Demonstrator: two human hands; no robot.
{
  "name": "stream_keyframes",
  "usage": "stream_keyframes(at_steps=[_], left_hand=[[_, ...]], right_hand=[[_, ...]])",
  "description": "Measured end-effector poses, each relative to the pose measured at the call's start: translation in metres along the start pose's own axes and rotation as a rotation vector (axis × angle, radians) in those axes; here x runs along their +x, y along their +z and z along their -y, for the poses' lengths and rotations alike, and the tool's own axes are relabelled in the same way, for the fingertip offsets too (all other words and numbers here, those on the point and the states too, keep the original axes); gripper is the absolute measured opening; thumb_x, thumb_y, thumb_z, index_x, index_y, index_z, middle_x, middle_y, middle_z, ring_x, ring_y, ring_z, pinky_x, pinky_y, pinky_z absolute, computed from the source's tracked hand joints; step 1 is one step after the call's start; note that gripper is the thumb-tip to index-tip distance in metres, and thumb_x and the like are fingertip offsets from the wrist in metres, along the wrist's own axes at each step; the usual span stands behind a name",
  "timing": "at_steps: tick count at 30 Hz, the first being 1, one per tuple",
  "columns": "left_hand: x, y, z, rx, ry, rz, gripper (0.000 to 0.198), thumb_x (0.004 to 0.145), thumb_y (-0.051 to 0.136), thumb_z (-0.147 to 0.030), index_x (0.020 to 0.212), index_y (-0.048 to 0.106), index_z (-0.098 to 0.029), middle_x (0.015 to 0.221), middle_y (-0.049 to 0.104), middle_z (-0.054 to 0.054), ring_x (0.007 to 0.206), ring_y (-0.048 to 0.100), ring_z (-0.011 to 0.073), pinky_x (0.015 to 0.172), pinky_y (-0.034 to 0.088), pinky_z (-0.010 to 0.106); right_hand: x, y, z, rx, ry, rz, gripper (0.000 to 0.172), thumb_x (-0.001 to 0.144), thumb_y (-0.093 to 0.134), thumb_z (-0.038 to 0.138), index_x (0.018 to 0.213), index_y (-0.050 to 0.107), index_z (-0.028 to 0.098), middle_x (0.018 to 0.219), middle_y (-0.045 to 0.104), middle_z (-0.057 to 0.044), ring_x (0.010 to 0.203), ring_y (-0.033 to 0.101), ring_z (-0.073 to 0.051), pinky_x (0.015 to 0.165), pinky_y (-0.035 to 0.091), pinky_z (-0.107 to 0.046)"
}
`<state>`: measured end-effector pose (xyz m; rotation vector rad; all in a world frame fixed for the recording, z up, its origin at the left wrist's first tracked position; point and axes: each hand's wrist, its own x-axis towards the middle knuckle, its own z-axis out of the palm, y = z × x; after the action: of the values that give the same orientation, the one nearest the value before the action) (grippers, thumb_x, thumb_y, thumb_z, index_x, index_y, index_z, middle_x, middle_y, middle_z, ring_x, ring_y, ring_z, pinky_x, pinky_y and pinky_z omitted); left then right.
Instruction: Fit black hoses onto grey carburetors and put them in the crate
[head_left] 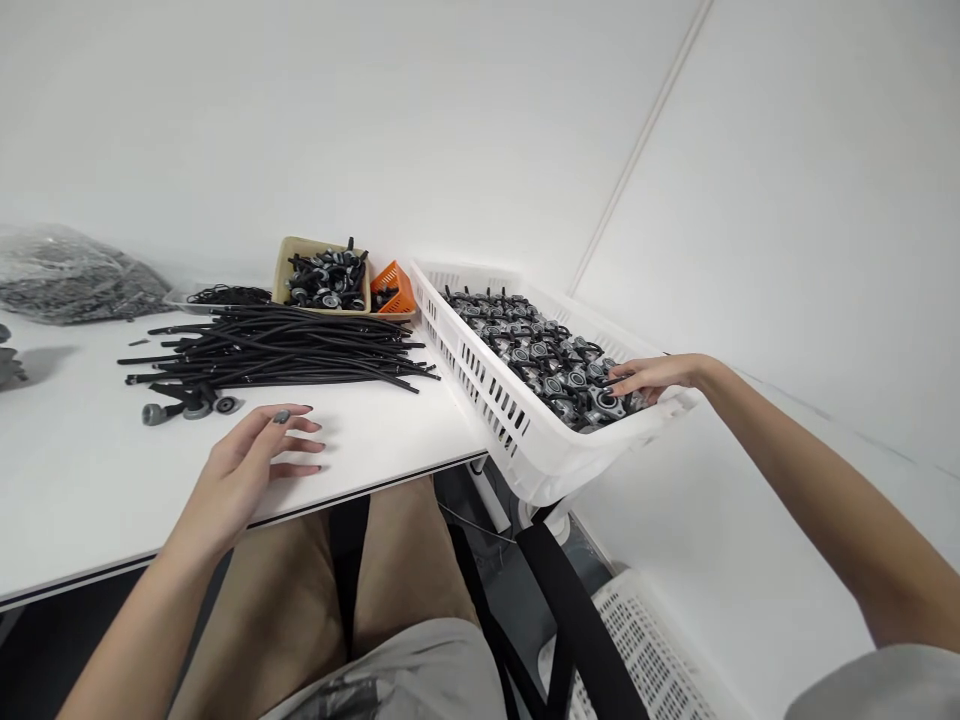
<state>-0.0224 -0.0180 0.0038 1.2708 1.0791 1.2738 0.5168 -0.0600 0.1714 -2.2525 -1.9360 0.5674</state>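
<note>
My left hand is over the white table near its front edge, fingers apart and holding nothing. Just beyond it are a few grey, round-ended fittings with black stems and a pile of black rubber hoses. On the right, my right hand reaches over the rim of a white plastic basket. Its thumb and fingers close on a grey metal part at the near right corner; some fingertips are hidden. Rows of similar grey metal parts with black tubes fill the basket.
Along the wall stand a beige bin of grey-and-black fittings, an orange basket, a shallow tray with thin black rings and a clear plastic bag. A black chair armrest and a white crate are below right.
</note>
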Motion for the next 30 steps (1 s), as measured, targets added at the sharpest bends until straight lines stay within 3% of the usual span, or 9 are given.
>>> stream_keyframes(at_steps=[4, 10, 15, 21, 26, 30], left_hand=[[0.001, -0.001, 0.003, 0.017, 0.016, 0.006, 0.048, 0.08, 0.063, -0.06, 0.11, 0.063, -0.022, 0.106, 0.065, 0.007, 0.084, 0.068, 0.0211, 0.066, 0.063, 0.033], [0.001, -0.001, 0.003, 0.042, 0.022, 0.006, 0.046, 0.081, 0.062, -0.059, 0.11, 0.063, -0.023, 0.105, 0.065, 0.006, 0.085, 0.067, 0.0193, 0.067, 0.063, 0.03], [-0.001, 0.001, 0.0, 0.047, 0.017, 0.007, 0.046, 0.082, 0.062, -0.059, 0.109, 0.062, -0.022, 0.105, 0.064, 0.006, 0.085, 0.067, 0.0191, 0.066, 0.063, 0.029], [-0.001, 0.002, -0.001, 0.037, 0.028, 0.001, 0.043, 0.081, 0.062, -0.058, 0.107, 0.064, -0.023, 0.103, 0.065, 0.007, 0.084, 0.068, 0.0226, 0.065, 0.064, 0.035], [0.0, 0.002, 0.001, 0.047, 0.037, -0.018, 0.037, 0.083, 0.06, -0.054, 0.105, 0.065, -0.024, 0.101, 0.066, 0.007, 0.083, 0.069, 0.0257, 0.065, 0.065, 0.039], [0.0, 0.002, 0.002, 0.042, 0.038, 0.002, 0.036, 0.083, 0.06, -0.053, 0.104, 0.065, -0.025, 0.099, 0.067, 0.006, 0.082, 0.069, 0.0242, 0.064, 0.065, 0.037]], right_hand=[[-0.012, 0.011, 0.004, 0.046, 0.101, 0.12, 0.06, 0.062, 0.072, 0.069, 0.103, 0.07, 0.025, 0.1, 0.072, -0.01, 0.077, 0.064, -0.025, 0.067, 0.054, -0.038], [-0.02, 0.027, 0.015, 0.072, 0.042, -0.006, 0.065, 0.066, 0.066, 0.073, 0.104, 0.067, 0.02, 0.084, 0.068, -0.005, 0.07, 0.058, -0.02, 0.062, 0.047, -0.032], [-0.02, 0.03, 0.017, 0.093, -0.021, -0.109, 0.065, 0.065, 0.067, 0.072, 0.104, 0.068, 0.019, 0.093, 0.068, -0.007, 0.073, 0.057, -0.019, 0.065, 0.046, -0.031], [-0.015, 0.021, -0.001, 0.176, 0.063, 0.058, 0.062, 0.066, 0.069, 0.071, 0.103, 0.07, 0.022, 0.102, 0.07, -0.008, 0.073, 0.061, -0.02, 0.064, 0.05, -0.032], [-0.003, 0.018, -0.004, 0.155, 0.15, 0.257, 0.055, 0.06, 0.073, 0.071, 0.075, 0.066, 0.018, 0.075, 0.069, -0.006, 0.069, 0.062, -0.021, 0.063, 0.049, -0.031], [-0.001, 0.019, 0.006, 0.048, 0.096, 0.392, 0.059, 0.06, 0.069, 0.074, 0.073, 0.064, 0.017, 0.074, 0.068, -0.006, 0.071, 0.062, -0.021, 0.063, 0.047, -0.029]])
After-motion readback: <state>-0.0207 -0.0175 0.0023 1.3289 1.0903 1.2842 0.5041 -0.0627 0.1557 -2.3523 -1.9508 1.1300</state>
